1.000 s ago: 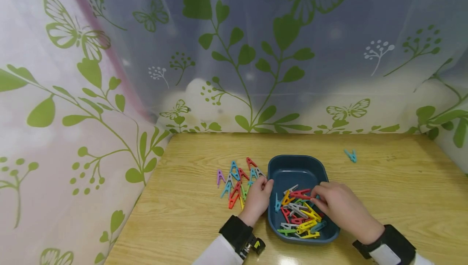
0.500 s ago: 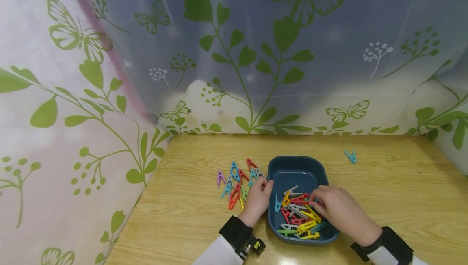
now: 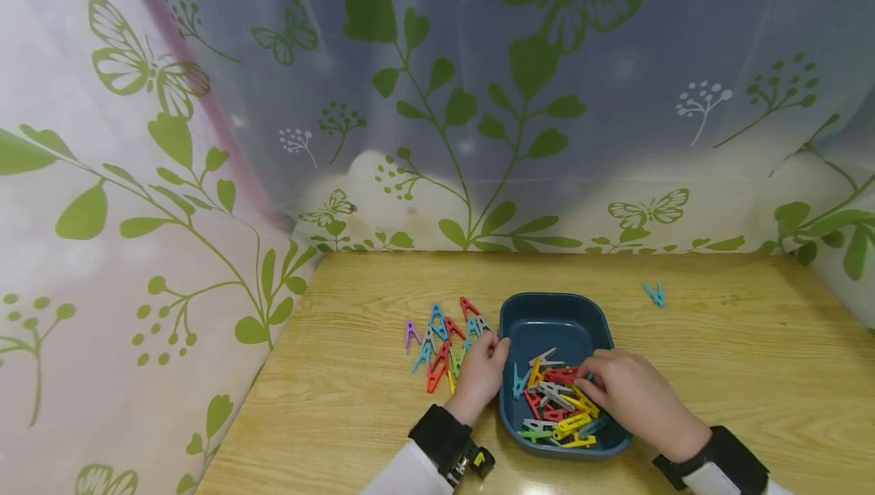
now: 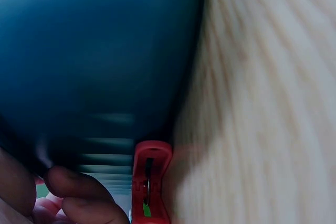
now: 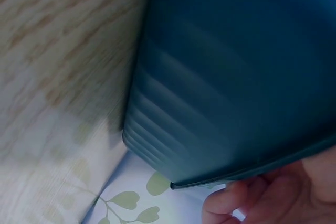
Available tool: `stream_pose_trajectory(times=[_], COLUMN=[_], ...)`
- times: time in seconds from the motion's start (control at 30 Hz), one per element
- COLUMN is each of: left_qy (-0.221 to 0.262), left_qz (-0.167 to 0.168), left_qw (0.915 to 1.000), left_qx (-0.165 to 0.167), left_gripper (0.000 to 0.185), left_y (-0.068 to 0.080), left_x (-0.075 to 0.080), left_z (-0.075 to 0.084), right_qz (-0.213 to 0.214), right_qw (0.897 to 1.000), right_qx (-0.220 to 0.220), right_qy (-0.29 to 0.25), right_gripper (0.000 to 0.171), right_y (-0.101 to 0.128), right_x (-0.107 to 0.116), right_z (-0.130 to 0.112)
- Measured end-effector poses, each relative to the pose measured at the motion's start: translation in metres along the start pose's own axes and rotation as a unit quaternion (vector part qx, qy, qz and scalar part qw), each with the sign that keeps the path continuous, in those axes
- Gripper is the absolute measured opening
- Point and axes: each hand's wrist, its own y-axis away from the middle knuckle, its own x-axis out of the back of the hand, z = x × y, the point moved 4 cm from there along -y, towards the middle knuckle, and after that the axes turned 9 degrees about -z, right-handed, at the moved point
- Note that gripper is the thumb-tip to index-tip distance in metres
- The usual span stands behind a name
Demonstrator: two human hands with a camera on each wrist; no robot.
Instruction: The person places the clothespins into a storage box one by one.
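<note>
You're resting your left hand (image 3: 481, 370) curled against the tray (image 3: 540, 318) rim, right hand (image 3: 625, 389) fingers pinching a red clip (image 3: 562, 375) inside it.

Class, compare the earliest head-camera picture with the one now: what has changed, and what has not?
The right hand has slid slightly left and deeper among the clothes pegs in the blue tray. The left hand stays at the tray's left rim, and the peg pile and lone teal peg on the table have not moved.

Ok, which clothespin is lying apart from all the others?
The teal clothespin alone on the bare table, beyond the tray's far right corner; every other pin is in the tray or the left pile.
</note>
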Motion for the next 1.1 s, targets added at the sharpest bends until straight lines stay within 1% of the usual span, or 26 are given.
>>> stream_pose_trajectory(times=[0.3,0.53,0.8,0.93,1.1], left_qy=[0.004,0.002,0.007,0.012,0.014], left_qz=[0.000,-0.002,-0.004,-0.003,-0.004], left_qw=[1.0000,0.9999,0.9999,0.9998,0.9998], left_qx=[-0.002,0.010,0.010,0.014,0.014], left_gripper=[0.032,0.032,0.033,0.033,0.033], left_y=[0.001,-0.001,-0.001,-0.001,-0.001], left_x=[0.000,0.000,0.000,0.000,0.000], left_z=[0.000,0.000,-0.001,-0.001,-0.001], right_qz=[-0.007,-0.002,0.003,0.020,0.056], right_qw=[1.000,1.000,0.999,0.999,0.997], right_qx=[-0.013,-0.006,0.002,0.018,0.032], right_qy=[0.005,0.018,0.033,0.033,0.036], right_gripper=[0.008,0.008,0.010,0.008,0.008], right_y=[-0.001,0.000,-0.001,-0.001,-0.003], right_x=[0.000,0.000,0.002,0.007,0.020], right_z=[-0.001,-0.001,-0.002,-0.004,-0.002])
